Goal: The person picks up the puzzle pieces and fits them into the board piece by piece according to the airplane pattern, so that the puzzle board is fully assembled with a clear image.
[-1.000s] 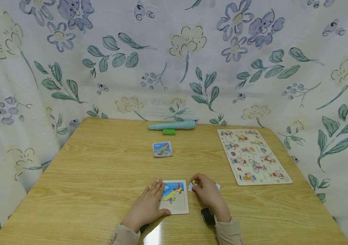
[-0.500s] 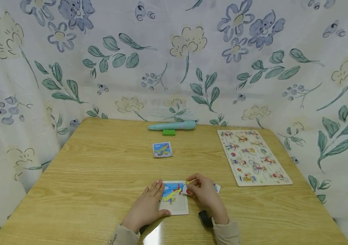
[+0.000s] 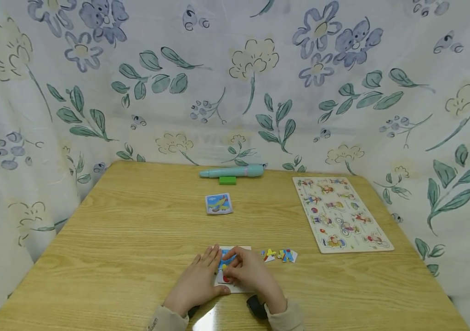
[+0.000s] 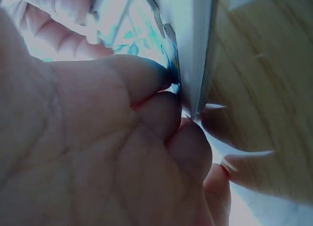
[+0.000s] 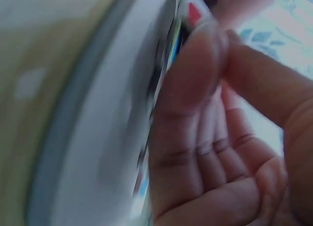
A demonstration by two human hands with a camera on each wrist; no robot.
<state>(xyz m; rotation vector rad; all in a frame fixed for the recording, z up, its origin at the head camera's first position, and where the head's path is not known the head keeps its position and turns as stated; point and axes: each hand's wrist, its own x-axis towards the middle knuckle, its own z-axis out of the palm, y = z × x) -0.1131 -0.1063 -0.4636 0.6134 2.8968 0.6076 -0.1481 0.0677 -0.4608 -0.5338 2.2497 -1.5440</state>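
Note:
A small white puzzle board with a blue and yellow airplane picture lies near the table's front edge. My left hand rests flat on its left side, fingers straight; in the left wrist view its fingers press against the board's edge. My right hand is over the board and pinches a puzzle piece with red and blue on it between thumb and finger. A red bit shows under that hand. Most of the board's picture is hidden by the two hands.
Loose puzzle pieces lie just right of the board. An airplane picture card sits mid-table, a teal pen and green block at the back. A large wooden peg puzzle lies right. Flowered cloth surrounds the table.
My right hand has moved left from the loose pieces onto the board, carrying a piece. The loose pieces it covered now show. The left hand has stayed in place.

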